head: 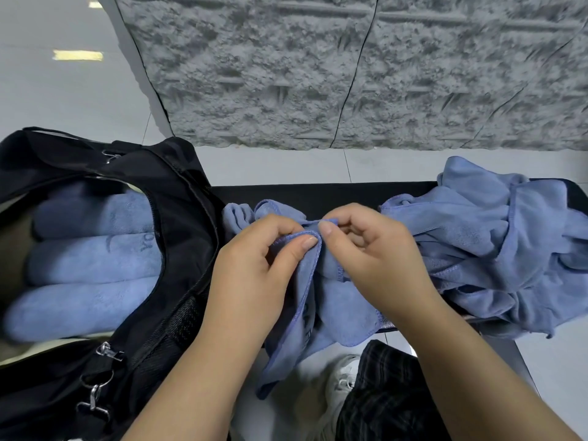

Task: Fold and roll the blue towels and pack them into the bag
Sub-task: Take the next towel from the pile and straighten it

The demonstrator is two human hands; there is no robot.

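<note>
The blue towel hangs crumpled off the front edge of the black table, its stitched hem pinched at the top by both hands: left hand and right hand, thumbs nearly touching. Three rolled towels already lie in the open black bag. A loose pile waits just beside. With corners unmatched, I'd guess the fold goes crooked, or the hanging end drags toward the floor

Bare forearms without sleeves are seen; dark plaid fabric trousers and a white laced sneaker are worn.
</note>
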